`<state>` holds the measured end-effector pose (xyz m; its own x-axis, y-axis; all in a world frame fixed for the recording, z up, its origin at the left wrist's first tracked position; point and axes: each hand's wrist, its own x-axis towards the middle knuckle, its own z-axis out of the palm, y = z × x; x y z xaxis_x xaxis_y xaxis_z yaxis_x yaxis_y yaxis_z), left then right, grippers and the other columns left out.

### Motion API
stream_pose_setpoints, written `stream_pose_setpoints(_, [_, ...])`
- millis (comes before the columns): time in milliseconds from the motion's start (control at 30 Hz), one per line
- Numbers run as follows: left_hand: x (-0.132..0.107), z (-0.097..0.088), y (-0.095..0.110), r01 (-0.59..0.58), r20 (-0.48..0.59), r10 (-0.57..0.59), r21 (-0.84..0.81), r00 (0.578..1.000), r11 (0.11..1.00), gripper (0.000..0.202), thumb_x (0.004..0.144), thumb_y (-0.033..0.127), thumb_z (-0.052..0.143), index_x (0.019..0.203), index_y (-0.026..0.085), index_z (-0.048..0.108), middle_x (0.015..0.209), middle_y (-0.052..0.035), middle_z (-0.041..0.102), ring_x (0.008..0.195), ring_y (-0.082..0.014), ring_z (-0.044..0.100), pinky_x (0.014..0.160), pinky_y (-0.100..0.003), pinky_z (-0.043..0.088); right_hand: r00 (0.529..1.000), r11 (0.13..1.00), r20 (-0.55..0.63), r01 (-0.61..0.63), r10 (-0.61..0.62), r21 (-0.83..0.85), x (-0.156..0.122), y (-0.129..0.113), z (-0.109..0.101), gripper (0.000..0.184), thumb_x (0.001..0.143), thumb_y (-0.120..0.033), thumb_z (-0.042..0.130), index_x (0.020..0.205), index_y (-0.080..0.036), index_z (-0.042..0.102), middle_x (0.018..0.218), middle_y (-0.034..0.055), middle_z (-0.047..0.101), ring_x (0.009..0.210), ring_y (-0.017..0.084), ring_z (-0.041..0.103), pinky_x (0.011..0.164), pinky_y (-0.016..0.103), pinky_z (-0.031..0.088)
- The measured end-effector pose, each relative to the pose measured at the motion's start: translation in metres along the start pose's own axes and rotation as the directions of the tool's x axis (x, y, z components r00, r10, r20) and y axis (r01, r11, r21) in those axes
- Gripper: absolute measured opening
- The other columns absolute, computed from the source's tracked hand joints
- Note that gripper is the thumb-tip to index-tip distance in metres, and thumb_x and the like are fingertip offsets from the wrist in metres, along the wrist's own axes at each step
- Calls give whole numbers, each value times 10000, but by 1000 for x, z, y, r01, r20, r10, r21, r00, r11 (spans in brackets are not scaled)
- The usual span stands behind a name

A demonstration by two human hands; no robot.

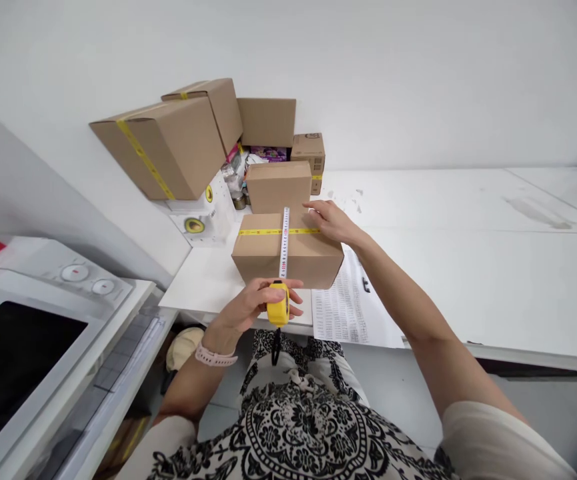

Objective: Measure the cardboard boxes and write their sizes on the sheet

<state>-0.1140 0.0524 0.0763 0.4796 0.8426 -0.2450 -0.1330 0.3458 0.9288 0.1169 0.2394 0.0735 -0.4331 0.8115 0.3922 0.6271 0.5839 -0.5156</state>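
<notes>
A closed cardboard box (pixel 268 257) with a yellow tape band across its top sits at the near edge of a white table (pixel 468 280). My left hand (pixel 255 305) is closed round a yellow tape measure (pixel 278 310) just in front of the box. Its white blade (pixel 284 243) runs straight across the box top to the far edge. My right hand (pixel 331 221) rests on the box's far right corner, fingers curled over the edge next to the blade's end. A light wristband is on my left wrist.
Behind stand another plain box (pixel 278 187), a pile of larger taped boxes (pixel 168 147), an open box with goods (pixel 267 133) and a small box (pixel 309 152). A printed sheet (pixel 341 307) lies right of the measured box. A grey machine (pixel 33 333) stands at the left.
</notes>
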Motion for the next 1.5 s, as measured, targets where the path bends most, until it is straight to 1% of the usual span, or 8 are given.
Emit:
stream_pose_setpoints(167, [0, -2, 1, -18, 21, 19, -38, 1000, 999, 583, 705, 488, 803, 1163, 130, 754, 972, -105, 730, 843, -283, 767, 753, -341, 591, 989, 999, 140, -39, 42, -29, 25, -9, 15, 505, 1019, -346, 326, 1405, -173, 602, 1427, 108, 619, 1336, 334, 505, 1128, 537, 395])
stream_pose_setpoints(400, [-8, 4, -13, -26, 45, 31, -107, 998, 994, 534, 728, 435, 805, 1180, 155, 753, 1009, -106, 725, 844, -267, 766, 732, -322, 603, 947, 986, 279, -144, 161, -79, 33, -22, 15, 503, 1019, -319, 334, 1439, -192, 581, 1452, 104, 605, 1338, 335, 534, 1140, 528, 391])
stream_pose_setpoints(567, [-12, 15, -19, -23, 0, 23, -139, 1000, 990, 524, 704, 396, 820, 1167, 157, 757, 984, -85, 723, 828, -252, 769, 738, -310, 602, 943, 983, 275, -177, 186, -58, 31, -17, 18, 489, 1029, -405, 337, 1385, -230, 623, 1404, 96, 641, 1282, 319, 585, 1112, 475, 414])
stream_pose_setpoints(733, [-12, 26, -22, -11, -44, 5, -136, 999, 991, 550, 681, 386, 841, 1169, 153, 747, 974, -78, 726, 826, -254, 769, 741, -305, 591, 937, 975, 268, -213, 222, -61, 28, -20, 18, 560, 1006, -603, 304, 1136, -232, 704, 1220, 113, 722, 1076, 330, 658, 965, 460, 488])
stream_pose_setpoints(900, [-12, 27, -27, -20, -25, 17, -144, 1000, 989, 531, 690, 388, 835, 1170, 178, 752, 988, -82, 729, 831, -247, 761, 727, -301, 592, 944, 980, 262, -189, 198, -62, 26, -26, 15, 583, 995, -646, 266, 964, -225, 669, 1072, 117, 734, 935, 314, 659, 881, 455, 487])
stream_pose_setpoints(1267, [-13, 25, -32, -48, -16, 46, -118, 999, 992, 511, 719, 382, 816, 1192, 202, 746, 1022, -86, 714, 848, -251, 751, 746, -324, 591, 955, 984, 239, -173, 177, -36, 28, -18, 21, 530, 997, -617, 328, 1011, -237, 698, 1092, 108, 741, 978, 328, 666, 911, 493, 482])
stream_pose_setpoints(1400, [-12, 23, -34, -62, 20, 63, -72, 998, 995, 523, 739, 390, 816, 1224, 214, 731, 1040, -88, 710, 800, -234, 747, 704, -318, 570, 979, 973, 167, -146, 116, 178, 27, -9, 23, 429, 908, -608, 561, 1045, -232, 717, 1094, 82, 746, 980, 290, 667, 901, 439, 502])
stream_pose_setpoints(1500, [-13, 24, -35, -45, 49, 47, -26, 998, 999, 529, 732, 397, 840, 1226, 242, 727, 1082, -84, 702, 823, -228, 739, 731, -333, 569, 989, 896, 90, -146, 119, 420, 24, -3, 26, 399, 848, -585, 653, 966, -206, 690, 986, 69, 736, 881, 228, 652, 809, 374, 522])
